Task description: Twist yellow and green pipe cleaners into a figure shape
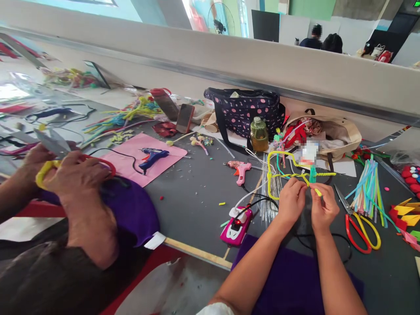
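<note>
My left hand (291,199) and my right hand (323,205) meet over the dark table, both pinching a bent yellow pipe cleaner shape (278,173) with a teal piece (313,174) wound onto it. Fingers of both hands are closed on the wire near the teal piece. Purple felt (288,280) lies under my forearms. Red and yellow scissors (359,225) lie just right of my right hand.
A co-worker's hands (70,175) at the left hold scissors over purple felt (134,205). On the table are a pink glue gun (241,169), a blue glue gun (152,156) on pink felt, a pink power strip (236,225), a bundle of pipe cleaners (369,192), a jar (259,134) and bags.
</note>
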Demonstrator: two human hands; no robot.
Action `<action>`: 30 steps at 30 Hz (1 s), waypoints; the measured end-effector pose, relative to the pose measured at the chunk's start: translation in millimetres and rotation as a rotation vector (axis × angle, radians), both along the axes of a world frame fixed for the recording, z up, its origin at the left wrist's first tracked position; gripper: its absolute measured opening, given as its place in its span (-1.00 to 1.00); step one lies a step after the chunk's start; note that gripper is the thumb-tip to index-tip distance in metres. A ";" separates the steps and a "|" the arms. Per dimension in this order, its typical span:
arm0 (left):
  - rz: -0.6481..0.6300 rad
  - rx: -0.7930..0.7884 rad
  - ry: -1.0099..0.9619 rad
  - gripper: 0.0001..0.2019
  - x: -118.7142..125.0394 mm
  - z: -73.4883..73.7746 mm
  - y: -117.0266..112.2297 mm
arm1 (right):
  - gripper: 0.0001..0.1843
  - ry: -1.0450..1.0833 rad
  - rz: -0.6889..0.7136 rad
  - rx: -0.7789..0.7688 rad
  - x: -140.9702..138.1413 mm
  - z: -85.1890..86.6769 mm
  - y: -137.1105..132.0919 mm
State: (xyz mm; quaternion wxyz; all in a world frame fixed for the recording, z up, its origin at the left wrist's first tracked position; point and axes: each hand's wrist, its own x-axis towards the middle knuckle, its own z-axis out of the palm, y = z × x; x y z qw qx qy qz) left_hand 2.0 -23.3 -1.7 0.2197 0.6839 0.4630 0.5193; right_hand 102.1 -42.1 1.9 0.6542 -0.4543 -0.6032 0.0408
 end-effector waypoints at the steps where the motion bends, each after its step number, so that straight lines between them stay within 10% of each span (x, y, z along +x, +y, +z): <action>1: 0.005 0.001 -0.001 -0.81 -0.5 -0.2 0.4 | -0.83 0.015 -0.006 0.005 -0.5 1.0 -0.5; 14: 0.022 -0.009 0.038 -0.82 0.1 -1.3 1.4 | -0.90 0.410 -0.089 -0.015 -1.1 11.1 -0.9; 30: -0.014 -0.014 0.045 -0.82 5.9 1.6 -3.1 | -0.86 0.223 0.082 -0.139 -1.1 9.3 -1.6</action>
